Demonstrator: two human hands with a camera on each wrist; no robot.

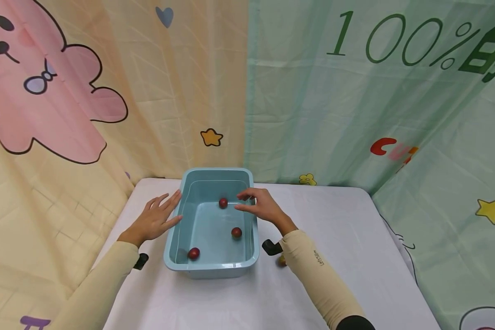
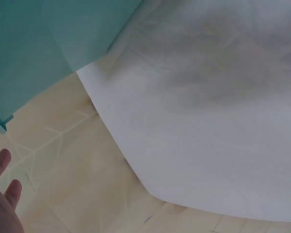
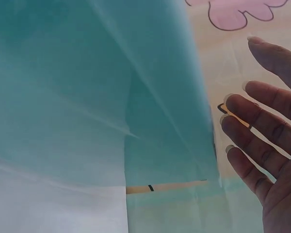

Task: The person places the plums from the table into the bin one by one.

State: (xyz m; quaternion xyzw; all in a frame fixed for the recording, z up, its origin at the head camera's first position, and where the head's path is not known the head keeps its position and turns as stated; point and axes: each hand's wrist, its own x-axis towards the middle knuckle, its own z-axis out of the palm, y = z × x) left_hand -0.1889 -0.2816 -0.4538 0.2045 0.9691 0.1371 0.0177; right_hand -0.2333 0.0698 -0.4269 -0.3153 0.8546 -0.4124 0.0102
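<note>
A light blue plastic basin [image 1: 211, 268] stands on the white-covered table, and its side fills part of both wrist views. Inside lie three small round dark red fruits: one toward the back [image 1: 223, 203], one at the right [image 1: 236, 233], one in the front left corner [image 1: 194, 253]. At the basin's left rim is my left hand [image 1: 154, 219], its fingers extended and the fingertips right at the edge. My right hand [image 1: 261, 205] hovers over the right rim with fingers loosely bent and apart. Nothing is between them, as the right wrist view also shows.
A yellowish-red round fruit [image 1: 281, 261] lies on the white table cover [image 1: 330, 220] to the right of the basin, partly hidden by my right forearm. Printed curtains [image 1: 214, 91] hang behind the table and at its sides.
</note>
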